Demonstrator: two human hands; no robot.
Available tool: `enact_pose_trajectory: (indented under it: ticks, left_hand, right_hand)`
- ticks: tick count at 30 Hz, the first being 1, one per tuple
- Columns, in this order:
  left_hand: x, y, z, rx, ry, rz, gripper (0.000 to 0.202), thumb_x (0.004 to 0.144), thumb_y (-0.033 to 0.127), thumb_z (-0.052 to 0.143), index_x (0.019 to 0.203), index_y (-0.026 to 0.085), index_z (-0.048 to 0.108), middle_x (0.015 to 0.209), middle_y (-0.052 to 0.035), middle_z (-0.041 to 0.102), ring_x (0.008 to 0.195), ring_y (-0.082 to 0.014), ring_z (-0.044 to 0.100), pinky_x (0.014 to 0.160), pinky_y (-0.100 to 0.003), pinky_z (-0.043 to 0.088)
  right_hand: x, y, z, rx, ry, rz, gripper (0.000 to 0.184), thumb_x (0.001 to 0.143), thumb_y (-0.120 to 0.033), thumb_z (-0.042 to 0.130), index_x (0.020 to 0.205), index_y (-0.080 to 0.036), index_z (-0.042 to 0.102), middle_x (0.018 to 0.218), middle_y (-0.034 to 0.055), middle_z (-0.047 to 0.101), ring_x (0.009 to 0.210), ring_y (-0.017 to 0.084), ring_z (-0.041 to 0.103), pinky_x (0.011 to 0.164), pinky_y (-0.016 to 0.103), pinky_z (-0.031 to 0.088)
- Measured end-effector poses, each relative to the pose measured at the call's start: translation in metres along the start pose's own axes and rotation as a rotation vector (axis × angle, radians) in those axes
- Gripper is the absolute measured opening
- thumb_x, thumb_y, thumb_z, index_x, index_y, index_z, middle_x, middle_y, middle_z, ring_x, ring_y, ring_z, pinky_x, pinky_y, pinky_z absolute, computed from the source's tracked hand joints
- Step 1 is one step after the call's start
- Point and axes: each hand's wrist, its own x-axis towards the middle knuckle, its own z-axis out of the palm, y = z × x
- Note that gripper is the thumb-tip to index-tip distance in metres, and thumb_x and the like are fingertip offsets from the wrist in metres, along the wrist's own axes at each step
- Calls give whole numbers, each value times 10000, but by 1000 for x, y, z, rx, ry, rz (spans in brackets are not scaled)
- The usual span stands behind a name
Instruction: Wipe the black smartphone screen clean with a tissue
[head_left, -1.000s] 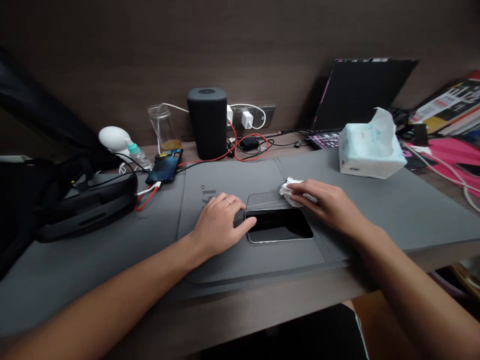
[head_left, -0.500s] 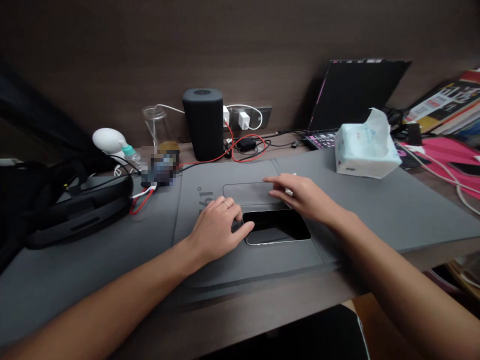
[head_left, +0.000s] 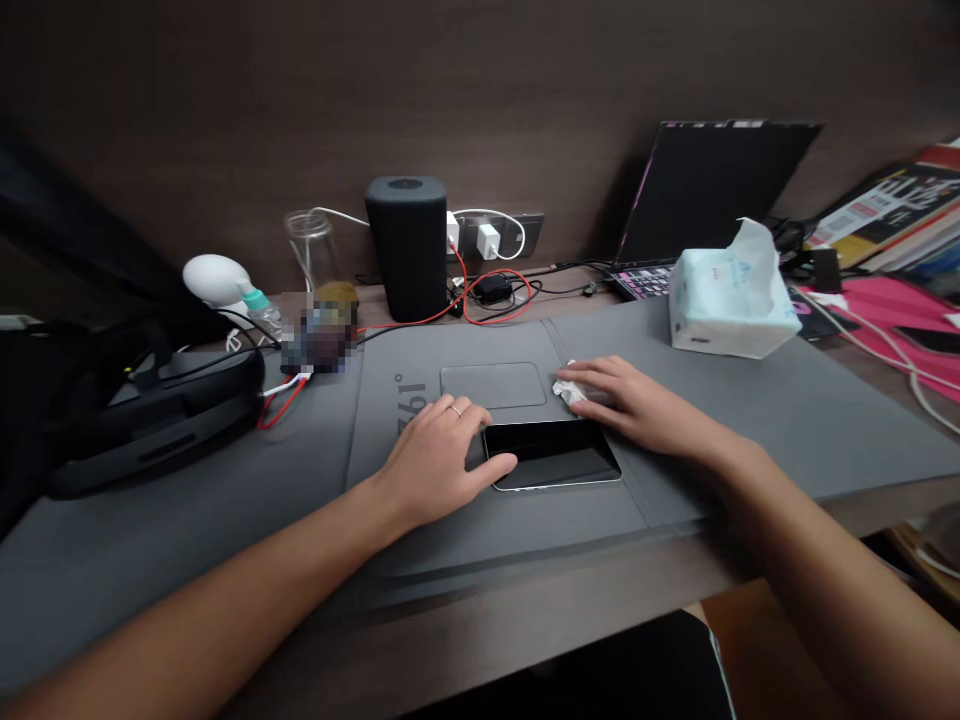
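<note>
The phone is glossy, the tissue papery, the mat matt

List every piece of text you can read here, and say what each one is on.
"61°": printed sideways on the grey desk mat; the character before it is partly hidden by the left hand.
Tissue pack: print too small and blurred.
Books at right: large lettering and a label, too blurred to read.
Laptop keyboard: key markings too small.
Smartphone: dark screen, no readable text.

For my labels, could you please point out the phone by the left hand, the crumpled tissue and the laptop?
Phone [head_left: 564, 453], head view: dark screen.
Tissue [head_left: 568, 391], head view: exposed white part.
Laptop [head_left: 716, 190], head view: black screen.
</note>
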Motion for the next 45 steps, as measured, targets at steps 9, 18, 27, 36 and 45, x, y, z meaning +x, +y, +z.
enact_pose_trajectory:
  ticks: [9, 18, 27, 36, 45]
  left_hand:
    - [-1, -1, -3, 12, -62, 45, 599, 821, 701, 585, 1127, 187, 616, 1009, -71, 607, 960, -275, 561, 852, -443, 487]
    - [-1, -1, -2, 53, -79, 65, 614, 795, 674, 645, 1166, 186, 614, 1034, -66, 598, 971, -272, 551, 854, -426, 482]
    - [-1, -1, -2, 58, -93, 64, 622, 778, 685, 657, 1156, 193, 613, 1027, -60, 597, 974, -270, 549, 852, -430, 481]
    - [-1, -2, 0, 61, -93, 66, 589, 774, 684, 659, 1091, 191, 613, 996, -56, 584, 961, -274, 543, 849, -441, 473]
    - [0, -1, 0, 54, -92, 62, 567, 740, 675, 697, 996, 179, 594, 967, -61, 580, 929, -268, 540, 813, -420, 468]
  right_hand:
    - [-17, -17, 1, -34, 204, 102, 371, 994, -411, 444, 1264, -207, 595, 1069, 124, 686, 924, 259, 652, 821, 443, 536]
    - [-54, -52, -2, 29, 224, 57, 254, 993, -303, 474, 1186, -233, 622, 1173, 103, 636, 1026, 223, 645, 877, 375, 524]
    - [-41, -63, 19, 7, 173, 19, 261, 996, -272, 457, 1155, -204, 652, 1034, 104, 644, 947, 222, 627, 828, 371, 531]
    - [9, -109, 42, -74, 126, 6, 247, 989, -189, 450, 1090, -141, 670, 942, 109, 617, 842, 216, 585, 749, 361, 504]
    - [10, -134, 51, -32, 51, -88, 214, 903, -97, 530, 1069, -131, 660, 992, 118, 616, 865, 224, 530, 748, 369, 485]
